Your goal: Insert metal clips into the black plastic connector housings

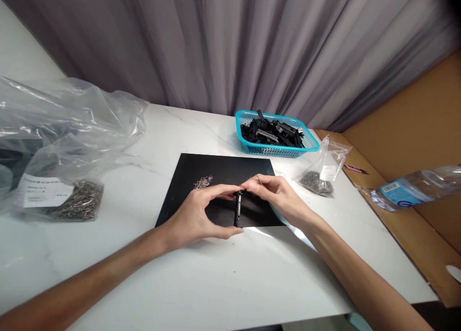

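Observation:
Between the thumb and fingers of my left hand [201, 213] a narrow black plastic part [237, 210] is gripped at its two ends. My right hand [275, 194] pinches a thin metal piece [258, 178], perhaps a small tool, at the far end of the part. Its tip is hidden by the fingers. Both hands are above a black mat [194, 165]. On that mat, behind my left hand, lies a small heap of thin metal pieces [203, 181].
A blue basket [273, 152] of black plastic parts stands at the back. Bags of small metal pieces lie at left [77, 201] and right [319, 179]. A plastic bottle [406, 191] lies by the cardboard [425, 110] at right. Large clear plastic bags [72, 110] cover the far left.

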Motion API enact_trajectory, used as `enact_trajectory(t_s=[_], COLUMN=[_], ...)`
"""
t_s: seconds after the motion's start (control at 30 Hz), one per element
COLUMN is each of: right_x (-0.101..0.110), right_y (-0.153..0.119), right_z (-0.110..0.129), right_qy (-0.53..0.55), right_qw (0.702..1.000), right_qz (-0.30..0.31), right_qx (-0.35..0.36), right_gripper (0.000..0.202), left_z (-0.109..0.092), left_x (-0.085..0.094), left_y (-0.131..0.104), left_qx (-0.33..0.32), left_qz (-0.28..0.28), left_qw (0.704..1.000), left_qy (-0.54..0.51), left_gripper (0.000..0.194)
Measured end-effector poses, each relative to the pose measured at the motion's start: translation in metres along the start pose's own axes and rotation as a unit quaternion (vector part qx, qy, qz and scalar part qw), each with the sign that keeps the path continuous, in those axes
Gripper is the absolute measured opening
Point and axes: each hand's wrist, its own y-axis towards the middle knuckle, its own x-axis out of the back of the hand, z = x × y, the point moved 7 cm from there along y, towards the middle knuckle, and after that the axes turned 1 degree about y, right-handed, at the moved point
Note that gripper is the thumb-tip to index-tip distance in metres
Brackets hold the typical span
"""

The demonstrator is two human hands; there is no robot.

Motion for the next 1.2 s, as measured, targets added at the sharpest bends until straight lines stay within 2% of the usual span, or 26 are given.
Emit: enact_trajectory(t_s=[0.13, 0.2, 0.27, 0.33, 0.5, 0.77, 1.2], right_x=[0.018, 0.021, 0.020, 0.015, 0.003, -0.007, -0.014], right_y=[-0.011, -0.017, -0.019, -0.020, -0.018, -0.015, -0.017], right_z=[0.024, 0.026, 0.021, 0.016, 0.021, 0.015, 0.010], right_qy=[-0.126, -0.144, -0.104, -0.035, 0.075, 0.079, 0.082], right_qw=[0.977, 0.964, 0.969, 0.976, 0.980, 0.987, 0.983], right_qz=[-0.129, -0.180, -0.198, -0.191, -0.142, -0.100, -0.107], right_qx=[0.116, 0.130, 0.108, 0.094, 0.119, 0.100, 0.124], right_gripper=[0.043, 0.048, 0.051, 0.048, 0.021, 0.022, 0.017], left_z=[0.001, 0.002, 0.002, 0.002, 0.000, -0.001, 0.003], left_x=[0.004, 0.005, 0.006, 0.008, 0.010, 0.006, 0.003], left_y=[0.000, 0.000, 0.001, 0.001, 0.001, 0.000, -0.001], left_qx=[0.011, 0.014, 0.013, 0.010, -0.004, 0.001, 0.026], left_qz=[-0.001, -0.003, -0.006, -0.010, -0.007, 0.003, 0.001], left_qw=[1.000, 1.000, 0.999, 0.999, 0.999, 0.999, 0.998], left_qy=[-0.011, -0.021, -0.033, -0.044, -0.044, -0.042, -0.055], left_gripper=[0.068, 0.068, 0.068, 0.068, 0.068, 0.068, 0.069])
